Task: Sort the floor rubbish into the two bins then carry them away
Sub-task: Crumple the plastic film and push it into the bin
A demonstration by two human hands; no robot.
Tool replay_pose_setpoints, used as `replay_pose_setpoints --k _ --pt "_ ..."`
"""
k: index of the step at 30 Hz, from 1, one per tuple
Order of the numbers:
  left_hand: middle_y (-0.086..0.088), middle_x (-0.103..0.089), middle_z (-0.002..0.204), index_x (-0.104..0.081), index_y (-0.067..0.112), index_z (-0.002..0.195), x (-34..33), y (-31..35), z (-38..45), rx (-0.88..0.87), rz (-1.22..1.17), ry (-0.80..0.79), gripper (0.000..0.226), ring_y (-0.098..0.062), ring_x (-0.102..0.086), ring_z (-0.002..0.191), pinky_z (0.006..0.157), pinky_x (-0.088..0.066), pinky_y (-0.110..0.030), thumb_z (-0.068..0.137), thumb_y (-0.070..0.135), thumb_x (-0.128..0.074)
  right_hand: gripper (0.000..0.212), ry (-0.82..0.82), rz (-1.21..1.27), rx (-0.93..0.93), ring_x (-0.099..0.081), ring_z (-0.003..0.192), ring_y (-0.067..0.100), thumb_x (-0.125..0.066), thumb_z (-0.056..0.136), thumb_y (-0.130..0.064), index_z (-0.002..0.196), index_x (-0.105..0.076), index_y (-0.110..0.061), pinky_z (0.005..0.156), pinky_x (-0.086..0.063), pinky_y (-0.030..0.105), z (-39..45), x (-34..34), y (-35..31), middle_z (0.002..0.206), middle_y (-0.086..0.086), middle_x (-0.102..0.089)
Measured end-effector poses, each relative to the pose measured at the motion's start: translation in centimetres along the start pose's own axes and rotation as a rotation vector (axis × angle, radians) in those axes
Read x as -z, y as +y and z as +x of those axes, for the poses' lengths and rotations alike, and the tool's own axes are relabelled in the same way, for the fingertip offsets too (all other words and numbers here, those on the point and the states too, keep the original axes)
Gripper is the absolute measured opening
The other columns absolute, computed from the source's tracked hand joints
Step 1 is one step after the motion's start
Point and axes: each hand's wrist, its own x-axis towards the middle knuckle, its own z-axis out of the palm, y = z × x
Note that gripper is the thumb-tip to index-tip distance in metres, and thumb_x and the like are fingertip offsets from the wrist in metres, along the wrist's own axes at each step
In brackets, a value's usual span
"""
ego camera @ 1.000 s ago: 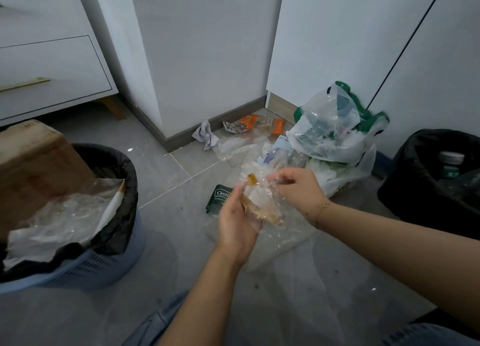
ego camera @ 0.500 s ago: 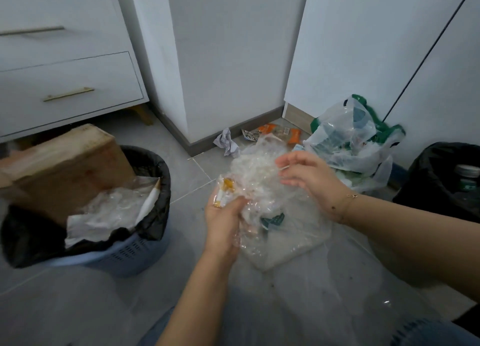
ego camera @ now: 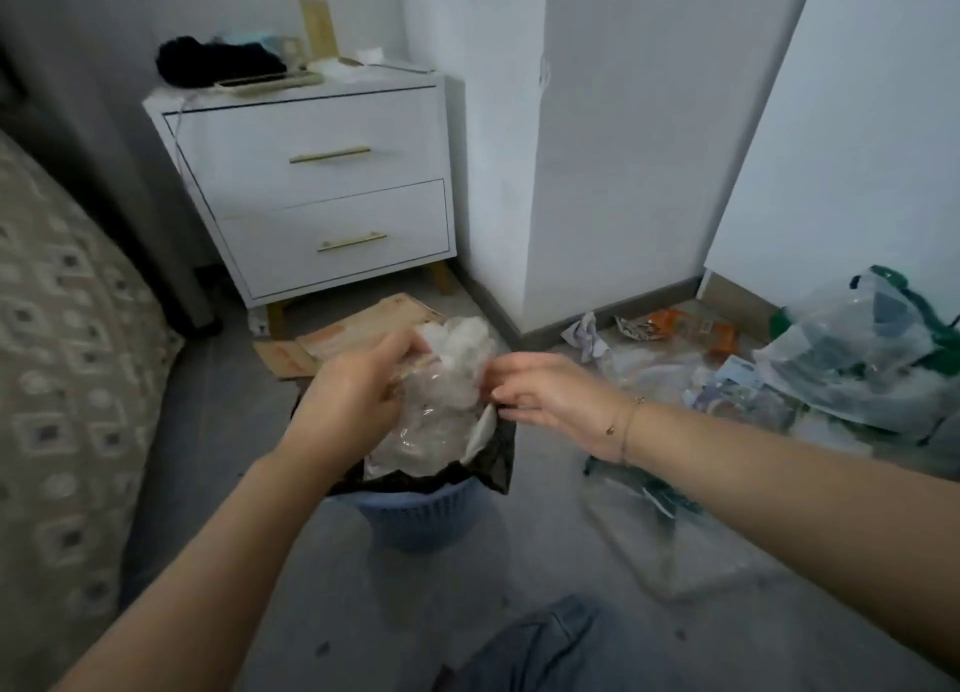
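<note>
A blue basket bin (ego camera: 415,515) with a black liner stands in the middle of the floor. A cardboard box (ego camera: 343,338) sticks out of its far side. My left hand (ego camera: 353,395) grips a bundle of crumpled clear plastic wrapping (ego camera: 452,379) right over the bin's mouth. My right hand (ego camera: 550,395) is at the bundle's right edge, fingers relaxed and pointing at it. Rubbish lies on the floor to the right: a crumpled paper (ego camera: 587,333), orange wrappers (ego camera: 670,322) and a full clear plastic bag (ego camera: 862,359).
A white two-drawer bedside cabinet (ego camera: 322,192) stands behind the bin. A patterned bed cover (ego camera: 57,359) fills the left side. White wardrobe panels (ego camera: 623,120) rise at the back right. Flat clear plastic sheet (ego camera: 670,541) lies on the grey floor by my right forearm.
Both hands have carried the plastic bundle left from the rubbish pile to above the blue bin. My view has swung left, and the black bin on the right is out of view.
</note>
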Motion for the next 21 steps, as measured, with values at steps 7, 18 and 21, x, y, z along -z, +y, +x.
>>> replay_pose_setpoints --k 7,18,21 --pt "0.007 -0.06 0.11 -0.061 0.026 0.108 -5.2 -4.4 -0.7 -0.251 0.1 -0.365 0.041 -0.016 -0.054 0.105 0.079 -0.038 -0.024 0.077 0.0 -0.059 0.042 -0.033 -0.656 0.187 -0.052 0.117 0.008 -0.049 0.088 0.002 0.128 -0.056 -0.012 0.098 -0.04 0.018 1.3 -0.7 3.1 0.128 0.0 -0.057" --pt "-0.001 -0.058 0.118 -0.06 0.019 0.118 -6.2 -6.1 0.4 -0.17 -0.145 -0.774 0.034 -0.014 -0.049 0.11 0.096 -0.036 -0.027 0.084 0.021 -0.052 0.045 -0.07 -1.208 0.453 -0.044 0.128 0.014 -0.054 0.093 -0.032 0.134 -0.05 -0.017 0.107 -0.034 0.025 6.4 -0.3 3.8 0.144 -0.002 -0.043" --pt "0.007 -0.045 0.139 -0.054 0.023 0.133 -4.8 -5.9 0.3 -0.156 -0.147 -0.821 0.039 -0.007 -0.03 0.13 0.106 -0.017 -0.016 0.099 0.039 -0.043 0.034 -0.102 -1.234 0.405 -0.055 0.114 0.018 -0.057 0.089 -0.037 0.117 -0.065 -0.019 0.099 -0.043 0.035 7.7 0.1 2.9 0.128 0.0 -0.058"
